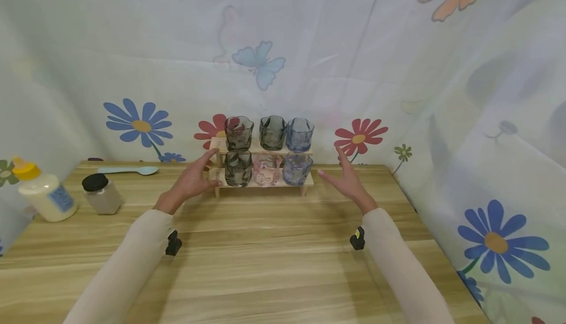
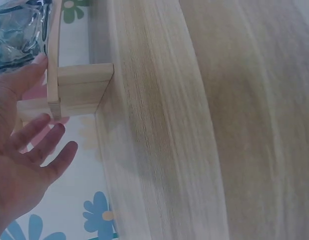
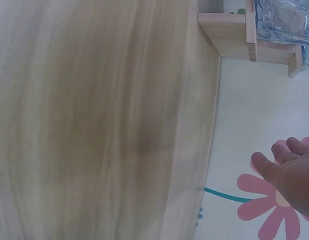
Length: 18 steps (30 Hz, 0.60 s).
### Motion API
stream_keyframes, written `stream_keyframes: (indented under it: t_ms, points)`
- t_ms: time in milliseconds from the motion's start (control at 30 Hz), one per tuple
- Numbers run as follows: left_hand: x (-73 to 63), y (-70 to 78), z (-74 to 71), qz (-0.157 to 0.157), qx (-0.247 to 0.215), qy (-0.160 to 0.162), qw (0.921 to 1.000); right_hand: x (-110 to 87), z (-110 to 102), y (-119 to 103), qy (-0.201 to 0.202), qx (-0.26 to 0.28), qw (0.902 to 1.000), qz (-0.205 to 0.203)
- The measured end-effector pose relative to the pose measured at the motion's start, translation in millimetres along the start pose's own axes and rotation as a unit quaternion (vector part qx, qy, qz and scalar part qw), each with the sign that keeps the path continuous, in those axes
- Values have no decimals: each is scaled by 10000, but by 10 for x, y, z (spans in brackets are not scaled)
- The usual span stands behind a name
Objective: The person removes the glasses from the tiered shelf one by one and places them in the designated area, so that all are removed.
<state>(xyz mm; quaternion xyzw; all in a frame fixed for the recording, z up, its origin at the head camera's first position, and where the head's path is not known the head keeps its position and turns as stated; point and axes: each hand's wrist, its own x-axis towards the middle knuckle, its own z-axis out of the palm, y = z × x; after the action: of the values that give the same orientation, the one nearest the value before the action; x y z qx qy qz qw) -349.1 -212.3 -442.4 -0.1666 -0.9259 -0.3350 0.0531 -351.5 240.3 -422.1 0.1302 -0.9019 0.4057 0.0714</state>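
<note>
A two-tier wooden rack (image 1: 309,182) stands at the back of the table with faceted glasses on both tiers. On the upper tier are a dark grey glass (image 1: 239,133), a grey-green glass (image 1: 272,132) and a blue glass (image 1: 299,135). Below them sit a dark glass (image 1: 238,169), a pink glass (image 1: 266,170) and a bluish-purple glass (image 1: 297,169). My left hand (image 1: 193,179) is at the rack's left end, fingers spread, its thumb tip right at the lower shelf's edge beside a glass. Apart from the rack's right end, my right hand (image 1: 349,181) holds nothing, fingers extended.
At the left of the table stand a white bottle with a yellow cap (image 1: 48,196) and a small jar with a black lid (image 1: 102,195). A pale blue spoon (image 1: 128,170) lies behind them. A flower-print curtain (image 1: 185,83) hangs close behind the rack and along the sides.
</note>
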Motion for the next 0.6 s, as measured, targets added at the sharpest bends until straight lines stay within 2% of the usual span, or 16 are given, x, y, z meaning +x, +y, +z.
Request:
stream_keyframes:
  t_ms: [233, 600]
  points:
    - [13, -28, -19, -214, -53, -104, 9997, 192, 17, -107, -124, -110, 9998, -98]
    - [17, -37, 1, -236, -277, -197, 9991, 499, 2, -320, -239, -167, 9994, -169]
